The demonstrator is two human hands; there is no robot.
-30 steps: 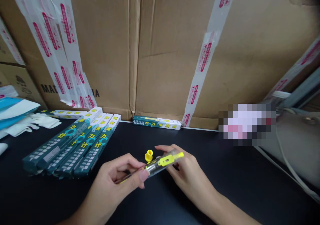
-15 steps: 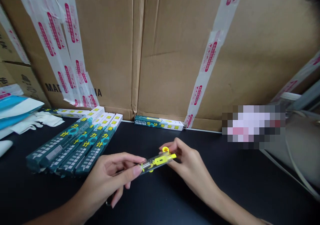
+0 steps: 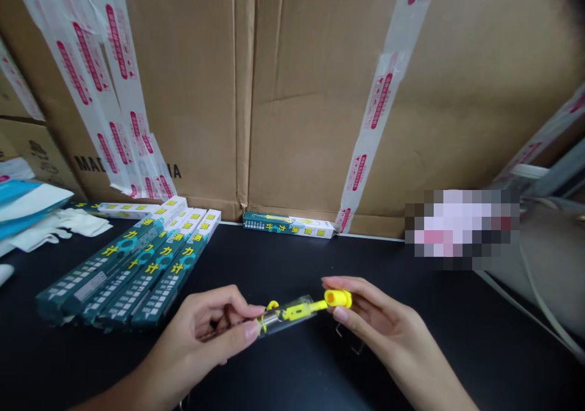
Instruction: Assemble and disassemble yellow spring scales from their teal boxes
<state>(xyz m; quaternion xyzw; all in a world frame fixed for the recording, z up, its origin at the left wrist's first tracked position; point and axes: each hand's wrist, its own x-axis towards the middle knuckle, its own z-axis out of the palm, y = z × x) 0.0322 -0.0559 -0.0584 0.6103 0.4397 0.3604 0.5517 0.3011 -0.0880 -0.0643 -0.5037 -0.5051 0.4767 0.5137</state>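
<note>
- Cartons (image 3: 320,94) of brown cardboard, striped with white-and-red printed tape, fill the back of the view like a wall.
- Black tabletop (image 3: 434,362) runs from the cartons toward the viewer. Both hands work just above its near middle.
- Teal boxes (image 3: 132,271), long and narrow with yellow lettering, lie side by side in a slanted row at the left. A single teal box (image 3: 287,224) lies against the foot of the cartons, and white cloth (image 3: 59,225) sits at the far left.
- Left hand (image 3: 205,332) pinches the left end of a clear tube (image 3: 287,313) between thumb and fingertips, closed firmly on it.
- Right hand (image 3: 384,326) grips a yellow cap (image 3: 338,298) between thumb and forefinger. Half a second earlier these fingers were on the tube's right end; they have since drawn off to the right.
- Clear tube spans the gap between the hands. Its long axis runs left to right, with the right end slightly higher in the view. A thin yellow stem now pokes from that end, pointing right at the cap.
- Yellow cap stood alone behind the tube a second ago. It now sits in line with the stem's tip, though it is hard to tell whether it is pushed on or only touching.
</note>
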